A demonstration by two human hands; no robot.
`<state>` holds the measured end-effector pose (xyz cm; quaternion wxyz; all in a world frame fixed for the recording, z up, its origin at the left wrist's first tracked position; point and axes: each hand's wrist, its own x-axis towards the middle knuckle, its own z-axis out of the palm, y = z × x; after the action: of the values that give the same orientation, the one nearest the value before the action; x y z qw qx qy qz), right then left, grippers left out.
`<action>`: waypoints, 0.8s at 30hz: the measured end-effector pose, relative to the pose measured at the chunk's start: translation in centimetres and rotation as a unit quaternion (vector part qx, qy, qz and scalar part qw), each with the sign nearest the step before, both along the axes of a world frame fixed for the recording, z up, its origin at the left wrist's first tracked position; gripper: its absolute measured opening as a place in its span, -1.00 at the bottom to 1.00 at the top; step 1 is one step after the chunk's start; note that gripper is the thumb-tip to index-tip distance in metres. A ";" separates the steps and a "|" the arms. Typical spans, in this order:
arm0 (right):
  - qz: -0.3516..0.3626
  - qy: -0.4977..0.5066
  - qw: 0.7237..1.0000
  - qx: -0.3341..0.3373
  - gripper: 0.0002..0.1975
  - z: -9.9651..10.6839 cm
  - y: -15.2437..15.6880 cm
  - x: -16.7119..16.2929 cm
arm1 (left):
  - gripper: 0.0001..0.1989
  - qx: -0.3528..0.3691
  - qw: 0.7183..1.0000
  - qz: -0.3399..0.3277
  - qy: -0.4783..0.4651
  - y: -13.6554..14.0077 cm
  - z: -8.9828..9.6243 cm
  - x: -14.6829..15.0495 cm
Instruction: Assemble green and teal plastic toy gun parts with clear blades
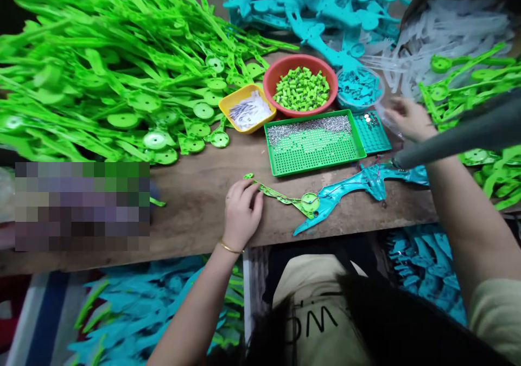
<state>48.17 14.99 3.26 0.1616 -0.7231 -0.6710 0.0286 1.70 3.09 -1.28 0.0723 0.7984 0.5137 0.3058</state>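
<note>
My left hand rests on the wooden bench, its curled fingers closed on the outer end of a slim green plastic part. A round disc on that part overlaps a blue plastic body piece, which lies flat with thin dark red wires along it. My right hand is beyond the blue piece, beside the tubs, its fingers drawn together. A clear plastic strip shows at those fingers and appears pinched in them. A dark grey tool or arm crosses in front of my right wrist.
A green tray of screws, a yellow tray, a red bowl of green pieces and a tub of blue pieces stand behind. Green parts pile up left, clear strips right. Blue parts fill a bin below.
</note>
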 end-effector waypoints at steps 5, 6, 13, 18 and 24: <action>0.043 -0.035 0.998 -0.029 -0.52 -2.3 -1.9 -1.3 | -0.80 0.011 1.000 -0.005 0.016 0.7 -0.7 -0.3; 0.039 -0.029 0.998 -0.027 -0.54 -2.4 -2.0 -1.3 | -0.79 0.010 1.000 -0.011 0.020 0.7 -0.6 -0.4; -0.013 -0.006 1.000 0.011 -0.51 -2.0 -2.2 0.5 | -0.78 0.008 0.999 -0.023 0.036 0.8 -0.2 -0.6; -0.028 -0.019 0.998 -0.057 -0.52 -2.8 -1.8 2.4 | -0.74 -0.010 0.999 -0.037 0.038 0.6 -0.2 -0.6; -0.099 -0.012 0.994 -0.041 -0.56 -1.5 -3.2 4.3 | -0.73 -0.028 0.998 -0.025 0.041 0.5 0.2 -0.7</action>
<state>52.48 11.78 1.81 0.1254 -0.7925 -0.5961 0.0313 0.98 3.57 -1.04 0.0807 0.8204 0.5048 0.2562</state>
